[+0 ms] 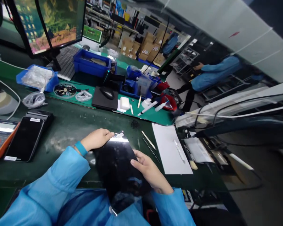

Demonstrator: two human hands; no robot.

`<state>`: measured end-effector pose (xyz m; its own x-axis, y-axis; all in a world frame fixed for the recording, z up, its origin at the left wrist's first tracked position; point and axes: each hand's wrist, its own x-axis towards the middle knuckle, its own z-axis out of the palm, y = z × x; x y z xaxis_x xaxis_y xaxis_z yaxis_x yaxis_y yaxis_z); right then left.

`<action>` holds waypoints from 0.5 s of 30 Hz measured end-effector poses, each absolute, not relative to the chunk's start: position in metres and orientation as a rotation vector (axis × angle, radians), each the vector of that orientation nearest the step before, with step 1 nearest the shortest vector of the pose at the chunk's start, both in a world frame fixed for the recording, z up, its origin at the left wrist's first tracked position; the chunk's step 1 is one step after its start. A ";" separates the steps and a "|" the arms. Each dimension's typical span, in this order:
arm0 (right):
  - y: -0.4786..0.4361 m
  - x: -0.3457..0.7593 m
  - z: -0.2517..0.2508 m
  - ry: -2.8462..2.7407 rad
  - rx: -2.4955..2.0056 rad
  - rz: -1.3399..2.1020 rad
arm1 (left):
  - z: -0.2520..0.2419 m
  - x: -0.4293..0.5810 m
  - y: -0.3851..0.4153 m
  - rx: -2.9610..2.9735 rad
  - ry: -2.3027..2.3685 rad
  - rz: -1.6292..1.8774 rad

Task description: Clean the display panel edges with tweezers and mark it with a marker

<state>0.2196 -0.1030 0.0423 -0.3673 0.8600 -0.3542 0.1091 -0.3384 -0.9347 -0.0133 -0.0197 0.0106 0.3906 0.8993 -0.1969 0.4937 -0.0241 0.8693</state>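
Both my hands hold a large black glossy tablet-sized screen panel (115,169) above the green workbench mat (61,131). My left hand (96,139) grips its upper left edge, and my right hand (148,169) grips its right edge. A small white-and-silver tab (119,135) sticks out at the panel's top edge. Lying to the right of my right hand are a pale spudger (148,140) and thin dark tweezers (151,150). Beyond them, a sheet of white paper (169,150) carries a slim white tool (179,151).
A black smartphone (24,138) and an orange multimeter (1,139) lie at the left. Blue bins (91,63), a keyboard (67,61), and a monitor (50,22) stand farther back. A seated person in a blue smock (214,73) is at the right, with cardboard boxes (146,47) beyond.
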 end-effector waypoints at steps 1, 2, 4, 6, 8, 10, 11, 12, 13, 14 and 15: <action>-0.106 0.223 0.039 -1.398 -1.313 1.728 | 0.010 -0.015 -0.020 1.668 1.171 0.458; -0.109 0.227 0.036 -1.522 -1.355 1.628 | 0.009 -0.016 -0.020 1.668 1.101 0.401; -0.111 0.232 0.033 -1.830 -1.492 1.231 | 0.008 -0.015 -0.022 1.677 1.007 0.315; -0.107 0.233 0.033 -2.021 -1.606 0.774 | 0.007 -0.013 -0.024 1.701 1.005 0.273; -0.099 0.228 0.036 -2.094 -1.649 0.554 | 0.007 -0.010 -0.025 1.735 1.033 0.239; -0.089 0.216 0.039 -2.231 -1.633 0.499 | 0.007 -0.009 -0.025 1.762 1.041 0.198; -0.085 0.209 0.039 -2.314 -1.630 0.465 | 0.007 -0.009 -0.024 1.775 1.043 0.172; -0.081 0.202 0.039 -2.390 -1.641 0.423 | 0.007 -0.009 -0.023 1.789 1.046 0.144; -0.078 0.194 0.038 -2.463 -1.657 0.381 | 0.007 -0.009 -0.022 1.803 1.048 0.116; -0.076 0.188 0.037 -2.534 -1.676 0.336 | 0.006 -0.010 -0.022 1.817 1.055 0.091; -0.075 0.182 0.036 -2.603 -1.691 0.293 | 0.006 -0.010 -0.022 1.829 1.063 0.074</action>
